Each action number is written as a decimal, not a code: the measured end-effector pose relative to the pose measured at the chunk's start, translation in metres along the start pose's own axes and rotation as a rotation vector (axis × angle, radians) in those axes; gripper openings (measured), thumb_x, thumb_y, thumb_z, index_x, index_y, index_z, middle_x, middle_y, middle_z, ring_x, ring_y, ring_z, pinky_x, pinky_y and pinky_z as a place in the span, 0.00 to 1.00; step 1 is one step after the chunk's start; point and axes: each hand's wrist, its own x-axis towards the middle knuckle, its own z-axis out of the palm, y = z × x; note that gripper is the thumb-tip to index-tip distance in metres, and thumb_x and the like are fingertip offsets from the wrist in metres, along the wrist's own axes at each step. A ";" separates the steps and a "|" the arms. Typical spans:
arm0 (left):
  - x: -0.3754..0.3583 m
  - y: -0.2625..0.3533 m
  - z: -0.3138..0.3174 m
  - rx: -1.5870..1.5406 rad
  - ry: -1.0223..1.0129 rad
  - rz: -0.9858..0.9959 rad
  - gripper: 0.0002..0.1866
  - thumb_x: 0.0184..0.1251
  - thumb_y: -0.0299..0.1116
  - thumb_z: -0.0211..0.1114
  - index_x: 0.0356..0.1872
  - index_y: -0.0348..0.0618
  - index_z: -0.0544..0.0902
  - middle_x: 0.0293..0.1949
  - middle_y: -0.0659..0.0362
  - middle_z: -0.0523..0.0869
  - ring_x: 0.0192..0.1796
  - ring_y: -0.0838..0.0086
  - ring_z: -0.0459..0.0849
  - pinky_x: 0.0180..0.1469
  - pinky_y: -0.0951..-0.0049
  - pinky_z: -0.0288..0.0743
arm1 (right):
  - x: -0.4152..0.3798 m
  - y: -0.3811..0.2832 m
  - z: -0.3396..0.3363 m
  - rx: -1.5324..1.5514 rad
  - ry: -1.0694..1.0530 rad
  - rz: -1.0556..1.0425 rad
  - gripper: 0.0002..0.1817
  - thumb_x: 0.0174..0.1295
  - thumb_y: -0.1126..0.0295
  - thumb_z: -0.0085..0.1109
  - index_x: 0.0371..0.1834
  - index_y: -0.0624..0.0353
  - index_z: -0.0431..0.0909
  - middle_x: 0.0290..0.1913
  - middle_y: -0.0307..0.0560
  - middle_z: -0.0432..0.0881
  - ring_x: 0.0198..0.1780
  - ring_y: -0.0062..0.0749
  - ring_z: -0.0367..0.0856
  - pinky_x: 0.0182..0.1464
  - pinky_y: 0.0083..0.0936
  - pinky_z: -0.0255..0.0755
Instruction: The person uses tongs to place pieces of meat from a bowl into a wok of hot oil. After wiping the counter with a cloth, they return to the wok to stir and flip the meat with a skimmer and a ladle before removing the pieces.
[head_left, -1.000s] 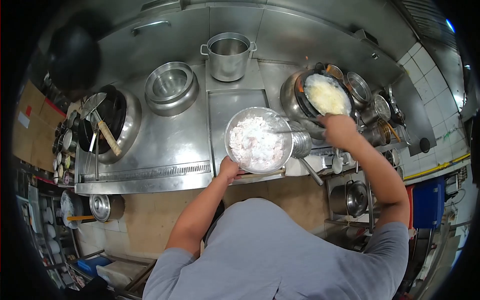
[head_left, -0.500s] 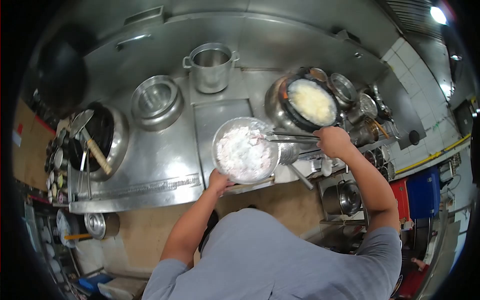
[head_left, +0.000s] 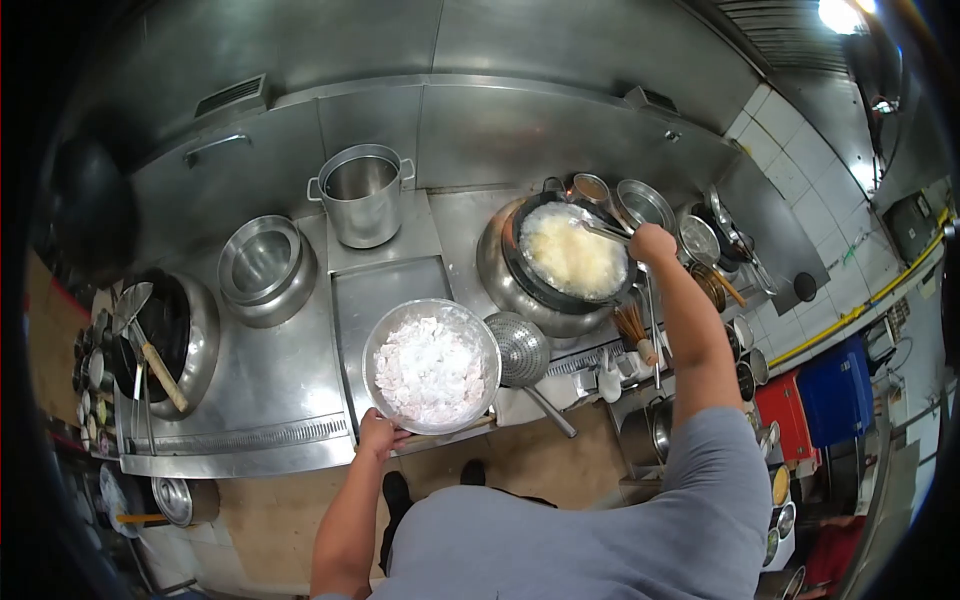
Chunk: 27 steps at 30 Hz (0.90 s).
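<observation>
My left hand [head_left: 378, 435] grips the near-left rim of a steel bowl [head_left: 484, 345] at the counter's front edge. Pale pieces coated in white powder [head_left: 432, 372] fill this bowl. In my right hand [head_left: 653, 245] is a pair of metal tongs [head_left: 606, 230], its tips over the wok [head_left: 512, 262] on the right burner. Pale yellow pieces [head_left: 570, 258] bubble in foaming oil there; what the tongs' tips hold, if anything, I cannot tell. Between bowl and wok lies a perforated skimmer [head_left: 520, 350], its handle sticking out past the counter edge.
A tall two-handled pot [head_left: 362, 205] stands at the back, with nested steel bowls [head_left: 262, 262] to its left. Another wok [head_left: 165, 335] with a ladle sits far left. A bamboo brush [head_left: 632, 328] is right of the hot wok, and several strainers and containers line the right side.
My right hand has carried the tongs from the bowl of powdered pieces to over the wok. The oil foams more. My left hand stays on the bowl; the camera view has shifted.
</observation>
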 end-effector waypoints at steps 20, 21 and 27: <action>0.004 0.008 -0.012 0.047 -0.169 -0.011 0.23 0.75 0.26 0.57 0.69 0.44 0.67 0.58 0.50 0.86 0.48 0.57 0.92 0.47 0.47 0.84 | -0.239 -0.126 -0.012 0.027 -0.182 -0.607 0.21 0.59 0.60 0.64 0.55 0.52 0.88 0.50 0.56 0.90 0.55 0.53 0.88 0.59 0.47 0.81; 0.003 0.008 -0.012 0.047 -0.167 -0.004 0.23 0.76 0.27 0.58 0.69 0.44 0.67 0.58 0.50 0.86 0.48 0.57 0.92 0.47 0.48 0.84 | -0.252 -0.146 -0.004 -0.007 -0.214 -0.609 0.20 0.59 0.62 0.63 0.54 0.52 0.88 0.50 0.56 0.90 0.55 0.54 0.88 0.59 0.47 0.81; -0.003 0.011 -0.012 0.058 -0.163 0.022 0.22 0.77 0.29 0.60 0.68 0.46 0.67 0.59 0.50 0.87 0.48 0.58 0.93 0.46 0.47 0.84 | -0.258 -0.195 0.040 -0.140 -0.205 -0.653 0.18 0.60 0.69 0.59 0.52 0.51 0.89 0.50 0.56 0.90 0.52 0.54 0.90 0.55 0.47 0.84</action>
